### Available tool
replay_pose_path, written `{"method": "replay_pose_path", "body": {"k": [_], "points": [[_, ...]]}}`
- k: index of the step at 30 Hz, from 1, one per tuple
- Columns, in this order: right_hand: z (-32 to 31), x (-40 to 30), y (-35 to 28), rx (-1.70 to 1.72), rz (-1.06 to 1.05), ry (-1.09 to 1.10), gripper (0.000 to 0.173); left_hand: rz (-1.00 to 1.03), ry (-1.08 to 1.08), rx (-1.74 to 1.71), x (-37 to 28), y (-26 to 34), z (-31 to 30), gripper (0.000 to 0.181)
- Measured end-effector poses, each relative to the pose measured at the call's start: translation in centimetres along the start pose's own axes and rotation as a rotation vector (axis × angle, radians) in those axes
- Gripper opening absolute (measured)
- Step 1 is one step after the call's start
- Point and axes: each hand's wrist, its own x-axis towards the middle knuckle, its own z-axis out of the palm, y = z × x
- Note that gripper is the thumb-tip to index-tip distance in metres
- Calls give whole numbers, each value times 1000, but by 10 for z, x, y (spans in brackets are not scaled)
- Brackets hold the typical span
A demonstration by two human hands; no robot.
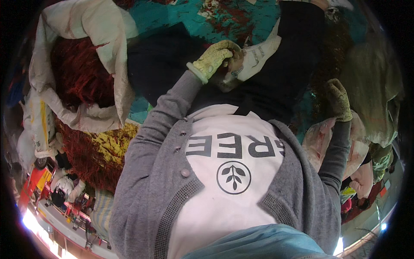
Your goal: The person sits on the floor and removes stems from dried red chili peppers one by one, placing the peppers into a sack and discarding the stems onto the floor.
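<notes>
My left hand, in a pale yellow patterned glove, is in front of my lap with its fingers curled. Its fingertips are beside a whitish shoe on my folded leg. Whether they grip anything is hidden. To the right, my right hand, in a similar glove, hangs bent at the wrist near a dark brown-red heap. Its fingers look curled, and their inner side is out of sight. At the left, a white woven sack with a rolled rim holds dark red, stringy dried plant material.
Red-brown and yellow dried pieces lie behind the sack. A teal floor covering carries scattered red bits. Greyish sacking and pale plastic bags are on the right. Another person is at lower left, near a red vehicle-like object.
</notes>
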Motion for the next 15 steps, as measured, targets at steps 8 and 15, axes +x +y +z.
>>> {"method": "replay_pose_path", "body": {"k": [8,15], "points": [[-4,32,-12,-978,95,183,25,-21,455,1176,116,-7,27,42],[108,85,-59,-741,-296,232,23,-130,365,1601,180,-18,17,41]]}}
